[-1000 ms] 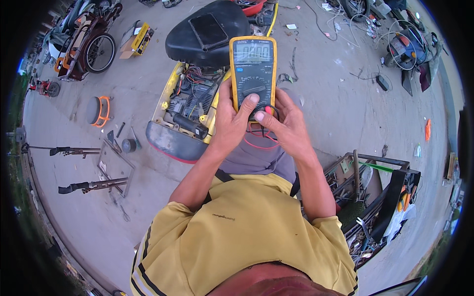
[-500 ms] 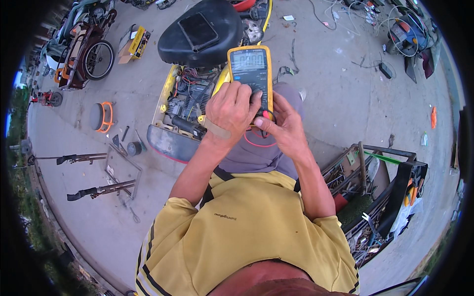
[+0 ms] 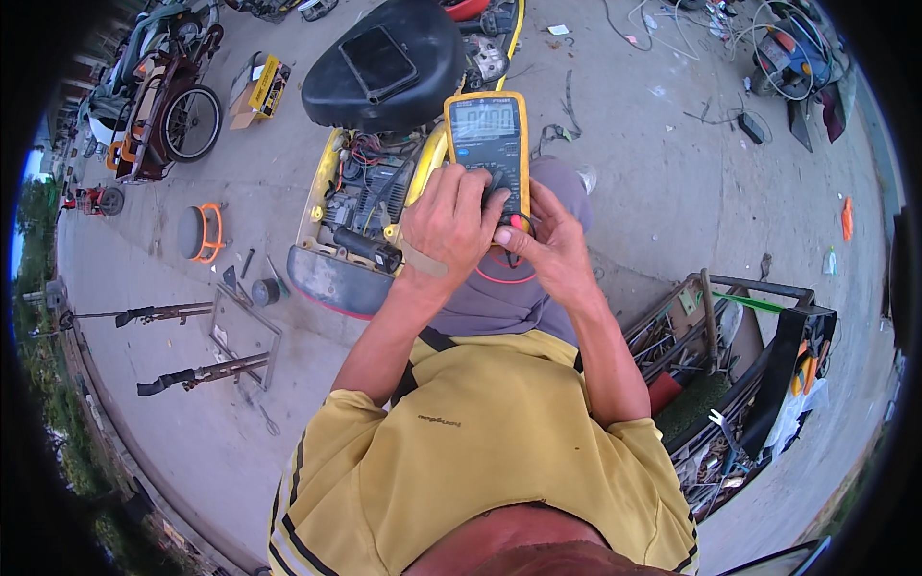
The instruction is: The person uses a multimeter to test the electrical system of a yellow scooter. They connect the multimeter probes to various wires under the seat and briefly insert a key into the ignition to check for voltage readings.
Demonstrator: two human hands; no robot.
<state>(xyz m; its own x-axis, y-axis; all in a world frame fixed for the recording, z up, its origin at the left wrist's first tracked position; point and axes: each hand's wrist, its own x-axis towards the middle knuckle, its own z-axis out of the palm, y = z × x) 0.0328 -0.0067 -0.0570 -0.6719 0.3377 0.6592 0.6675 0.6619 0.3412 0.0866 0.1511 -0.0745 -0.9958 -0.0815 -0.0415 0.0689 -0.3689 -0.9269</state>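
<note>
A yellow-rimmed digital multimeter (image 3: pixel 490 144) is held up over my lap, its display facing me. My right hand (image 3: pixel 555 254) grips its lower right side, thumb across the bottom edge by the red plug (image 3: pixel 517 222). My left hand (image 3: pixel 444 219), a plaster strip on its wrist, is closed on the dark rotary dial (image 3: pixel 496 180), which the fingers partly cover. Below the meter loops a red test lead (image 3: pixel 507 279); its far end is hidden. Just beyond my hands, a yellow scooter's open compartment (image 3: pixel 370 197) shows wires and a finned grey unit.
The scooter's black seat (image 3: pixel 331 91) carries a black rectangular device (image 3: pixel 379 63). An open metal tool box (image 3: pixel 706 398) full of tools stands at right. To the left are an orange-legged stool (image 3: pixel 206 233), a metal frame (image 3: pixel 245 331) and a yellow box (image 3: pixel 259 91).
My left fingers have shifted slightly at the dial. The right hand keeps its grip on the multimeter. Otherwise the view has only moved a little.
</note>
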